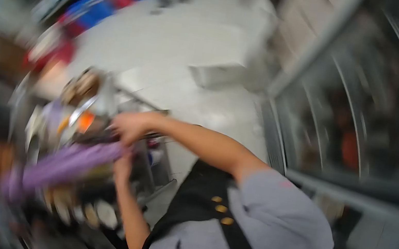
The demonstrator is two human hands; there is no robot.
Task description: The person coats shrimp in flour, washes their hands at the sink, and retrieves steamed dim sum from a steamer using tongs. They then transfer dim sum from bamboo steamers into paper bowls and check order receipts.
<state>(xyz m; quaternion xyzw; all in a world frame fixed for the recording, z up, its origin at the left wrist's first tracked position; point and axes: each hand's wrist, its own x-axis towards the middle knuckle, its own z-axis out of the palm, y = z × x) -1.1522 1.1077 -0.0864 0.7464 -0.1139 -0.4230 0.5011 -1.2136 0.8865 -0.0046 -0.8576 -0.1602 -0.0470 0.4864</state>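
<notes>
A long purple bundle [68,163], perhaps a folded umbrella or rolled cloth, stretches from my hands toward the lower left. My left hand [122,164] is closed around its near end. Just above, my right hand [132,127] has curled fingers at the same end, close against the left. Motion smears the fingers, so their exact hold is hard to see. Beyond my hands lies a cluttered cart or counter [153,169] with an orange item [85,121] and pale wrapped things on it.
A glass-fronted cabinet [353,107] with shelves stands on the right. Blue bins [92,7] and red ones line the far left. A pale box-like object [217,75] is on the white tiled floor [187,34]. Round pale items [106,214] sit below the purple bundle.
</notes>
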